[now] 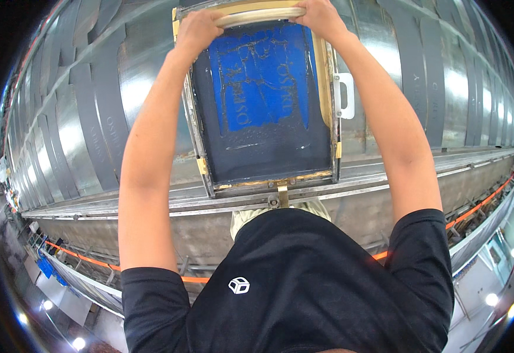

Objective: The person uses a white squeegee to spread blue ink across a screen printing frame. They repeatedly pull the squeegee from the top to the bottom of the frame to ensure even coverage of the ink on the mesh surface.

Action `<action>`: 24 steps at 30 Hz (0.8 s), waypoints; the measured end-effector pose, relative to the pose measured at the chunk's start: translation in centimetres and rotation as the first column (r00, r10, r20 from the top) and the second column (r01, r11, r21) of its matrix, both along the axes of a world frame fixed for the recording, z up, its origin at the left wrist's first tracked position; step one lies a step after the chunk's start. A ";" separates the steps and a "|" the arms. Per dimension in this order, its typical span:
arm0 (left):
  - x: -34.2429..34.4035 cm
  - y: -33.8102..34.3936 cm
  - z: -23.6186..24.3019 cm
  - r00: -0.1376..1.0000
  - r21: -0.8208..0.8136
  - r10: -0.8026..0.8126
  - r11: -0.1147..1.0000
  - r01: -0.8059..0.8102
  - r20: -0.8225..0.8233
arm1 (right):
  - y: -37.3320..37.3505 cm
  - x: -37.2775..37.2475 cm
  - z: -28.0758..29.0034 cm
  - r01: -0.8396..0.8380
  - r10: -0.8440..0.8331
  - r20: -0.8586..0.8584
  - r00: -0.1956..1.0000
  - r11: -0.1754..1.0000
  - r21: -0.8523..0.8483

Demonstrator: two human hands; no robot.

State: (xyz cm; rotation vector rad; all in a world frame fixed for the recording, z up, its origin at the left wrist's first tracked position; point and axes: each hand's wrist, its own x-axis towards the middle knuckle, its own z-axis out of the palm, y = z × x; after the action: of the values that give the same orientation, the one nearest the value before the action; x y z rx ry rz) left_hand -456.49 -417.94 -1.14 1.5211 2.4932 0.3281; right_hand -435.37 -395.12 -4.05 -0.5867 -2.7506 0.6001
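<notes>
While both arms stretch forward in the head view, the left hand and right hand each have their grip wrapped around opposite ends of a pale bar. It lies across the far end of a rectangular frame, beyond most of a blue panel. The frame sits over the long worktop, a white handle at its right side. The bar looks stiff and fairly light, probably best held near both ends; glossy dark residue may be slippery.
</notes>
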 end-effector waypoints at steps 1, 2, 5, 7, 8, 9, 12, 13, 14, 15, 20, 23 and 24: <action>-0.8 0.8 -0.2 1.000 -0.002 -0.027 1.000 0.027 -0.001 | 0.4 -0.1 -0.4 -0.009 0.009 -0.024 1.000 1.000 -0.002; -1.2 1.2 -0.5 0.999 -0.004 -0.053 0.999 0.053 -0.002 | 0.7 0.0 -0.8 -0.019 0.019 -0.049 0.999 1.000 -0.004; -0.4 1.9 -0.5 1.000 -0.027 0.009 1.000 -0.009 -0.003 | 0.8 0.0 -0.3 0.011 -0.012 -0.091 0.996 1.000 -0.004; -1.0 0.3 -1.8 1.000 -0.048 -0.022 0.999 0.022 0.004 | -1.3 0.7 0.4 0.033 -0.034 -0.016 0.999 0.999 -0.034; -1.4 -1.0 -2.4 1.000 -0.057 -0.029 0.998 0.029 0.002 | -2.6 1.1 0.8 0.035 -0.031 0.064 0.997 0.998 -0.052; -0.2 -1.5 -2.0 1.000 -0.048 -0.017 0.999 0.018 0.021 | -3.3 1.9 1.1 0.054 -0.044 0.152 0.987 0.997 -0.062; 7.2 -5.4 0.5 0.996 -0.089 0.020 0.996 -0.012 0.082 | -7.3 7.9 -0.8 -0.027 0.027 0.062 0.998 1.000 0.002; 9.5 -7.6 0.4 0.994 -0.126 0.044 0.992 -0.031 0.101 | -10.0 10.3 -0.3 -0.022 0.024 0.047 0.999 0.999 -0.033; 11.7 -10.2 0.0 0.993 -0.046 0.019 0.999 -0.013 0.119 | -12.6 12.7 0.2 0.010 -0.006 0.043 0.999 0.997 -0.079; 14.2 -12.9 -0.6 0.990 0.033 -0.009 0.999 0.004 0.137 | -15.3 15.2 0.7 0.042 -0.037 0.044 0.998 0.991 -0.125; 24.5 -23.1 -0.4 0.988 0.071 -0.024 0.997 0.013 0.154 | -24.9 24.5 2.0 0.047 -0.037 0.041 0.998 0.965 -0.259; 26.4 -24.9 -0.1 0.995 0.109 -0.018 0.994 0.008 0.094 | -26.3 26.0 3.0 0.021 -0.008 0.045 0.999 0.956 -0.292; 26.4 -25.1 0.0 0.995 0.129 -0.018 0.992 0.006 0.094 | -26.1 25.9 3.5 -0.012 0.031 0.059 0.998 0.954 -0.298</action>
State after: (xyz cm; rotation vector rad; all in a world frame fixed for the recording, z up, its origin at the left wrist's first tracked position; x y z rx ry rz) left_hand -430.04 -443.02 -1.17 1.5283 2.4298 0.5561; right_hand -409.47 -421.27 -0.60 -0.6506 -2.7468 1.0304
